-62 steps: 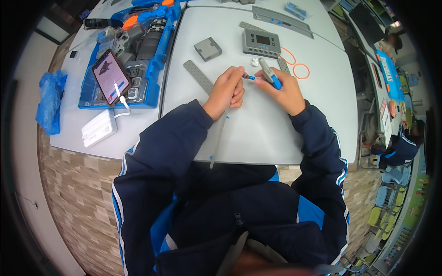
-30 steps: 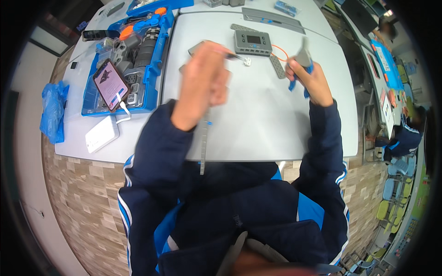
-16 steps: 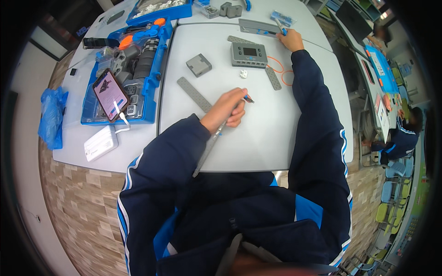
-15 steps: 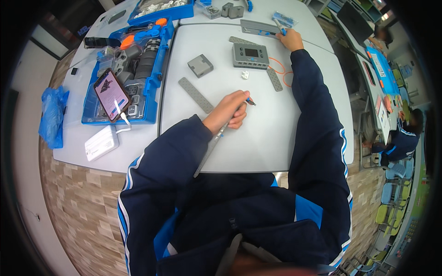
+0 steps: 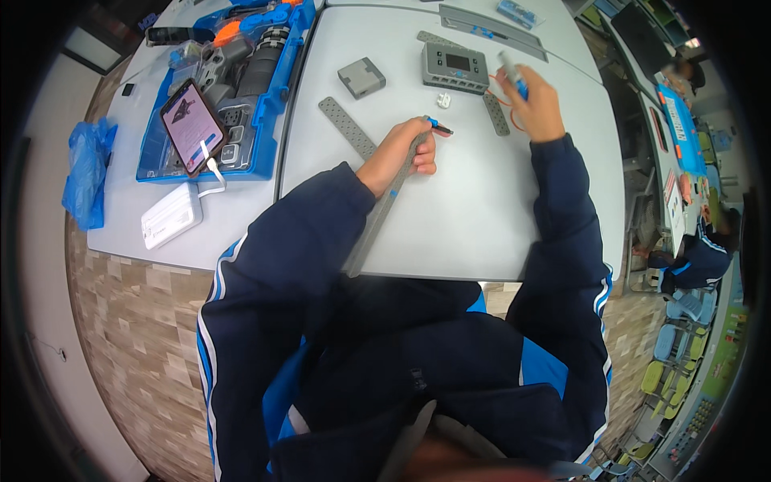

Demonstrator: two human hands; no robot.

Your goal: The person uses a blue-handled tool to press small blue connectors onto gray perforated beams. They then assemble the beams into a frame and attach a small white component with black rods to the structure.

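My left hand is closed around a long grey perforated beam that runs from the hand back toward the table's near edge, with a small blue pin at its far tip. My right hand is raised further out and grips a short grey and blue piece. A grey control box with a screen lies just left of the right hand. A small white part and a short perforated strip lie between the two hands.
A second perforated beam and a small grey block lie left of my left hand. A blue parts tray holds a phone. A white power bank and blue bag sit further left. Another person sits at the right.
My right hand has come back from the table's far edge holding a small piece. My left hand has kept hold of the long beam and barely shifted.
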